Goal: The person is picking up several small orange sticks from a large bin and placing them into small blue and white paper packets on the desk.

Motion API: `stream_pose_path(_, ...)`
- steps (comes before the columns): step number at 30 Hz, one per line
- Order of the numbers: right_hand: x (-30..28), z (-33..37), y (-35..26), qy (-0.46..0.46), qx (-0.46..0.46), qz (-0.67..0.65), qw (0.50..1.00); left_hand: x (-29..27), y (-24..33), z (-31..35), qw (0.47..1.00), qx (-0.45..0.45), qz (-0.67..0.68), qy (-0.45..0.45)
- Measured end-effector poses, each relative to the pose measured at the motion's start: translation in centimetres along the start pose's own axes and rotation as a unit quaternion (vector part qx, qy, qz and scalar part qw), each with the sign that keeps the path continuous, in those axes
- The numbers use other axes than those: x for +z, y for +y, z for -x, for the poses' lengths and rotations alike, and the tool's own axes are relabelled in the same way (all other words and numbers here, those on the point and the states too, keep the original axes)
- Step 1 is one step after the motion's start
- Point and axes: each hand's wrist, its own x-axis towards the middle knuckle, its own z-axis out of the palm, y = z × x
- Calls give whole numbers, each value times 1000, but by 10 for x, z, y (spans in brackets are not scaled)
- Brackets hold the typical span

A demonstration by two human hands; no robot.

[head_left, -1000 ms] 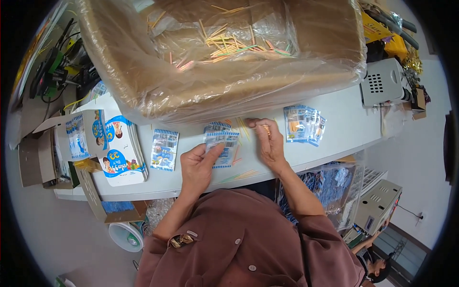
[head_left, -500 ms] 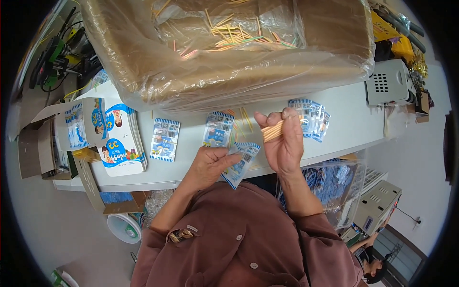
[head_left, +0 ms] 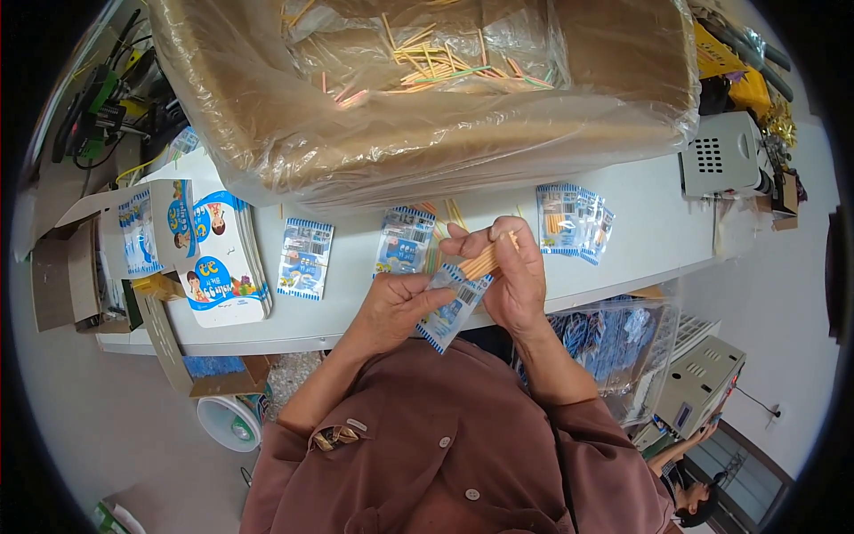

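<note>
Fingers (head_left: 485,240) pinch sticks (head_left: 483,261) above pouch (head_left: 449,307); carton (head_left: 427,98) behind.

Blue-white packet (head_left: 449,307), orange sticks (head_left: 485,261) inserted

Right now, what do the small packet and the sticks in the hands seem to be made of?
The packet in the left hand looks like thin glossy plastic film: it bends and shines, with blue print. The sticks in the right hand look like matte, pale orange wood or plastic; I cannot tell which.
</note>
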Motion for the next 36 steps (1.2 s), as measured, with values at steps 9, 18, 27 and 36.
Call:
stream_pose_path(9, -19, 3, 12, -44, 64, 137, 988, 16, 2, -5, 998, 24, 5, 52)
stream_pose_path(18, -6, 12, 7, 56, 100, -63, 991, 25, -2, -9, 991, 44, 99, 83)
stream_pose_path(27, -50, 16, -45, 141, 67, 388, 908, 36, 18, -18, 983, 116, -11, 143)
stream_pose_path(36, -109, -19, -70, 170, -52, 773, 609, -11, 18, -6, 771, 46, -541, 333)
